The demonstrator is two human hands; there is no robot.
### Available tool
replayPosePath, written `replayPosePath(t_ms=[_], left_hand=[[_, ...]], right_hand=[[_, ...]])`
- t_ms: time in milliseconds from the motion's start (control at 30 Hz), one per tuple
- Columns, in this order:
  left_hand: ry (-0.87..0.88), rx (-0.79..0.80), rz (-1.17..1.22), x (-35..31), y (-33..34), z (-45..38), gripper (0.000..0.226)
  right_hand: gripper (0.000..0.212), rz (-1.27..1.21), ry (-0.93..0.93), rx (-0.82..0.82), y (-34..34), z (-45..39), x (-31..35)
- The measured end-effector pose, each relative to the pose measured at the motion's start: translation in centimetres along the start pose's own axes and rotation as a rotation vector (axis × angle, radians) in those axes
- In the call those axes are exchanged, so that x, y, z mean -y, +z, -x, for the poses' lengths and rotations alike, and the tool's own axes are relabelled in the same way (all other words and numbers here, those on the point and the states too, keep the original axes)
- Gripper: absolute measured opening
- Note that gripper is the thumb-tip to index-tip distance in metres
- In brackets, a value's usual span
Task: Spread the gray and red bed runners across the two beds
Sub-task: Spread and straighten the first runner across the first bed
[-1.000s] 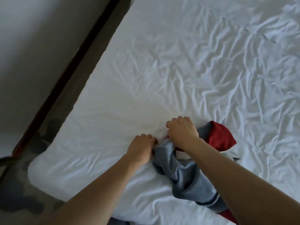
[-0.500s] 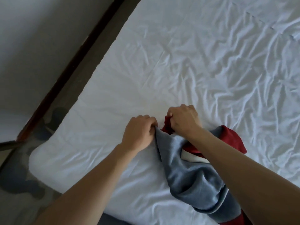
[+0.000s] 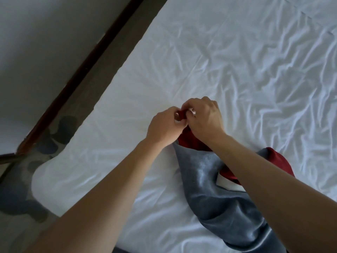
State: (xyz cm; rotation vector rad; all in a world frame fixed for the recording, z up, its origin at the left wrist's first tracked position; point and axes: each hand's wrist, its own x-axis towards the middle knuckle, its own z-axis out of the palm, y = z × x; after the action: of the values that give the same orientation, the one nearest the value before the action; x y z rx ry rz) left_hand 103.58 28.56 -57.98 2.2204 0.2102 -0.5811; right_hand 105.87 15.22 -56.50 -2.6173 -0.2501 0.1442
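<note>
Both hands pinching a bunched runner on a creased white bed.

We see the gray and red satin-sheened bed runner (image 3: 215, 196) lying crumpled on the near right of the wrinkled white bed sheet (image 3: 228, 57), gray folds outermost, red showing inside. Our left hand (image 3: 165, 126) and right hand (image 3: 204, 117) meet knuckle to knuckle above it — fingers curled, each pinching the same small red fold — with both forearms reaching in from the near edge. A dark wooden baseboard (image 3: 87, 70) runs along the left.
</note>
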Motion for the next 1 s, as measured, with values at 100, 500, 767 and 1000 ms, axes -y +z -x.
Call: replayPosePath(t_ms=[100,500,767,1000], left_hand=[[-0.025,-0.049,0.085,0.4,0.6,-0.7,0.004],[0.022,-0.257,-0.240,4.8,-3.0,2.7,0.022],[0.284,-0.275,-0.597,2.6,-2.6,0.3,0.018],[0.131,-0.229,-0.641,6.8,-5.6,0.9,0.022]], right_hand=[[0.017,0.001,0.026,0.001,0.3,0.3,-1.2],[0.018,0.167,0.061,0.263,0.9,4.0,-1.1],[0.013,0.150,0.030,0.158,0.5,2.2,-0.4],[0.020,0.272,0.014,0.480,0.3,2.6,-2.3]])
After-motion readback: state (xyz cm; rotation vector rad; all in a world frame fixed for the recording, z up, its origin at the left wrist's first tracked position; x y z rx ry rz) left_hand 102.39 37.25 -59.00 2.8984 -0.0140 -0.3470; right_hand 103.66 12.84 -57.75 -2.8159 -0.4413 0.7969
